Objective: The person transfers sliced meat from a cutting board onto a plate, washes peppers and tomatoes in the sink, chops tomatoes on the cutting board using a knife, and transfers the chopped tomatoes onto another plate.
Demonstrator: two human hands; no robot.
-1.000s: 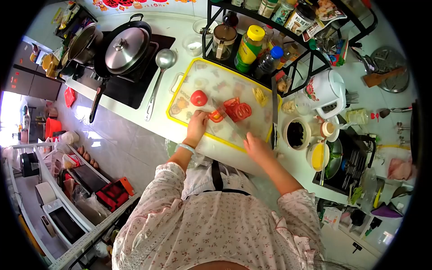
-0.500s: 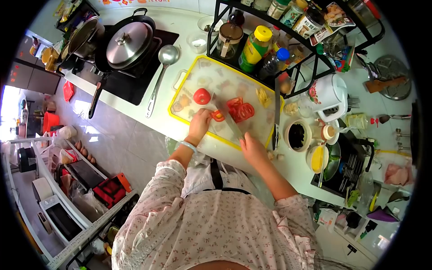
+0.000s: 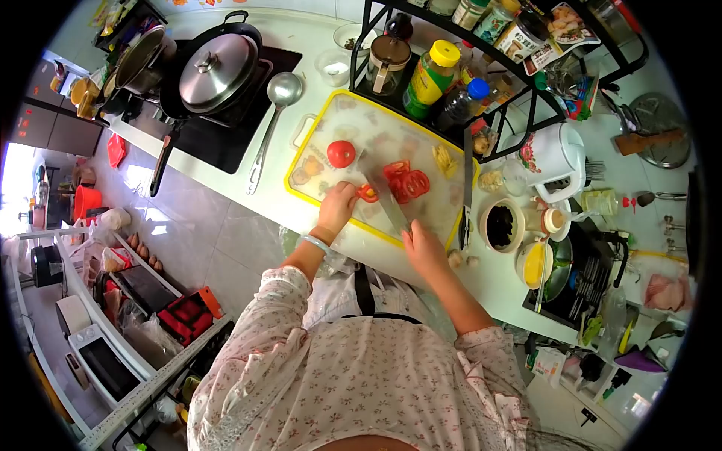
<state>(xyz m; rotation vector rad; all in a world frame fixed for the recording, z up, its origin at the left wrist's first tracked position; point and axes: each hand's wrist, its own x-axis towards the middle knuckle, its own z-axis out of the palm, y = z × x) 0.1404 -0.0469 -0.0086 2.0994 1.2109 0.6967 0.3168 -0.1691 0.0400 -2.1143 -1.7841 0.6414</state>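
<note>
My right hand [image 3: 423,246] is closed round the handle of a kitchen knife [image 3: 386,197], whose broad blade slants up and left over the cutting board [image 3: 331,120]. My left hand [image 3: 338,201] holds a small piece of tomato [image 3: 367,193] with bent fingers, just left of the blade. Right of the blade lie several red tomato slices [image 3: 408,183]. A rounded tomato piece [image 3: 341,154] sits on the board above my left hand. Yellowish shreds [image 3: 444,161] rest near the board's right side. The blade partly hides where knife and tomato meet.
A lidded wok [image 3: 218,74] stands on the stove at the left, with a ladle [image 3: 284,90] beside it. Behind the board is a black rack [image 3: 421,13] with bottles. On the right are a second knife [image 3: 466,188], a bowl of dark food [image 3: 500,225] and a yellow-filled bowl [image 3: 535,264].
The view has shifted slightly, so the board and counter items sit a little further right. Both hands keep nearly the same place, the knife still in my right hand.
</note>
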